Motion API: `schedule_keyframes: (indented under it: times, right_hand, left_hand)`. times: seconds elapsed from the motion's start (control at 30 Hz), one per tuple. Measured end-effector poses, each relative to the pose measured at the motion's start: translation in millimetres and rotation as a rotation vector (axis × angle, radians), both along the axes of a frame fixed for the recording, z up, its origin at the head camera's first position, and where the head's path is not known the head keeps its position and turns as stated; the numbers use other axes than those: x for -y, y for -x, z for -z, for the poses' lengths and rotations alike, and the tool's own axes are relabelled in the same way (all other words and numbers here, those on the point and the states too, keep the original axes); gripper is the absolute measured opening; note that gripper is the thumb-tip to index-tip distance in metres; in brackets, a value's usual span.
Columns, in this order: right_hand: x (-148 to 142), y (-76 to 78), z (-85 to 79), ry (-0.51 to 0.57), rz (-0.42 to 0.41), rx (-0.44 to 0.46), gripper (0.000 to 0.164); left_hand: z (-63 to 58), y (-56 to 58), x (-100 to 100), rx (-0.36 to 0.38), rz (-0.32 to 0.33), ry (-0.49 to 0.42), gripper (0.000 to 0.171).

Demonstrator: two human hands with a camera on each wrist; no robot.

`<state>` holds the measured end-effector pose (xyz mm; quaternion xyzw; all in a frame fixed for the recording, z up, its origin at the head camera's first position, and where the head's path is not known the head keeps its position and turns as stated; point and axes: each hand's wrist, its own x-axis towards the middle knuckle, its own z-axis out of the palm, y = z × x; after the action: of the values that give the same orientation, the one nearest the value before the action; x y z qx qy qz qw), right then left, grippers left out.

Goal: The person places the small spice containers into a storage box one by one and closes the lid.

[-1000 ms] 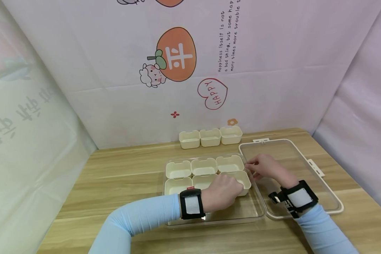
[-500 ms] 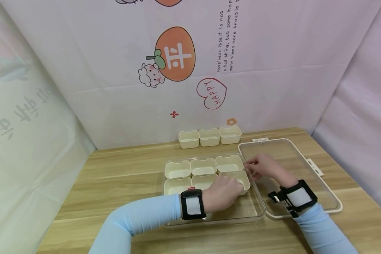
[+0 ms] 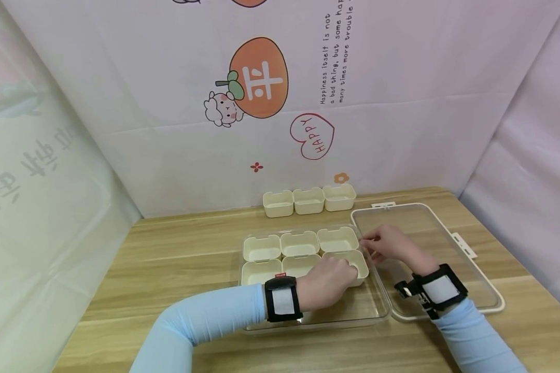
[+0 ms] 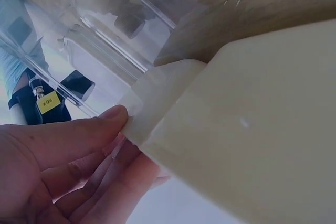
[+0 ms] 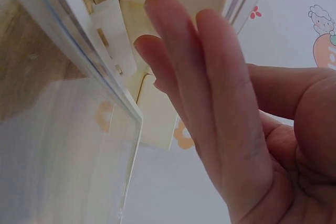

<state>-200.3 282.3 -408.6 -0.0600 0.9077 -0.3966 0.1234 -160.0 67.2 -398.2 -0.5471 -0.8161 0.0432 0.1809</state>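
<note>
In the head view a clear plastic box [image 3: 340,314] lies on the table with two rows of small cream bins [image 3: 300,244] in its far part. My left hand [image 3: 326,284] reaches over the nearer row and pinches the rim of its right-hand cream bin [image 3: 361,267]. The left wrist view shows the thumb on one face of that bin [image 4: 252,114] and fingers on the other. At the clear box's right wall is my right hand [image 3: 392,246]. Its fingers look fairly straight in the right wrist view; whether they press the wall is hard to tell.
Three more cream bins [image 3: 309,202] stand in a row near the back edge of the wooden table [image 3: 177,264]. A clear lid with a white rim [image 3: 483,280] and clips lies to the right, under my right forearm. A printed cloth [image 3: 168,166] hangs behind.
</note>
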Motion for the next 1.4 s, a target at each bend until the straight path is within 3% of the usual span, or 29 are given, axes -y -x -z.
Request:
schedule_keyframes:
  times: [0.9,1.13,1.23,1.4]
  right_hand:
    - [0.6,-0.4,-1.2,0.006,0.004,0.0,0.029]
    - [1.4,-1.5,-1.4,0.014,0.009,0.006,0.029]
    - [1.5,-1.6,-1.5,0.013,0.011,0.008,0.03]
    - [0.8,-1.3,-1.1,0.021,0.013,0.009,0.031]
  left_hand:
    - [-8.5,-2.9,3.1,0.106,-0.046,0.033,0.012]
    - [-17.3,-1.5,10.7,0.135,-0.116,0.035,0.008]
    - [-21.3,2.5,15.8,0.111,-0.162,0.005,0.009]
    - [-27.9,11.5,25.6,0.138,-0.213,-0.051,0.003]
